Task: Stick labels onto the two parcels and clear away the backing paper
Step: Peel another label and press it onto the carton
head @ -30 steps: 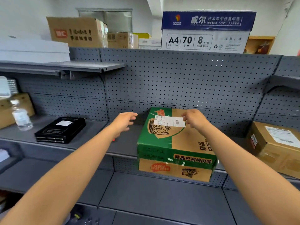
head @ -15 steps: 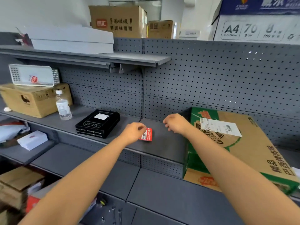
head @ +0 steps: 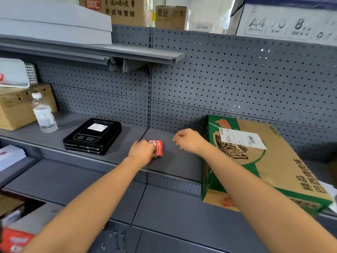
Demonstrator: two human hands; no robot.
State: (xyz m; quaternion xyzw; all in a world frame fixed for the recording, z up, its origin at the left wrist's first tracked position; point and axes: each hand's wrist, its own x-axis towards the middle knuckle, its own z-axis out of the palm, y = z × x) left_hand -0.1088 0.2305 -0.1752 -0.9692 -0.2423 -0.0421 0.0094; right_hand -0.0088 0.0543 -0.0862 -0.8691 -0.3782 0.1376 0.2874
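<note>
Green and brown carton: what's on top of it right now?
One white shipping label with barcodes lies on the green and brown carton, near its back-left corner. Neither hand touches the top; its far-right end is out of frame.

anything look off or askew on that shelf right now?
Two things. The green-and-brown carton overhangs the front edge of the shelf and sits at an angle to it. Its white shipping label is stuck on crooked, not square to the carton edges. Otherwise nothing looks spilled or damaged.
</note>
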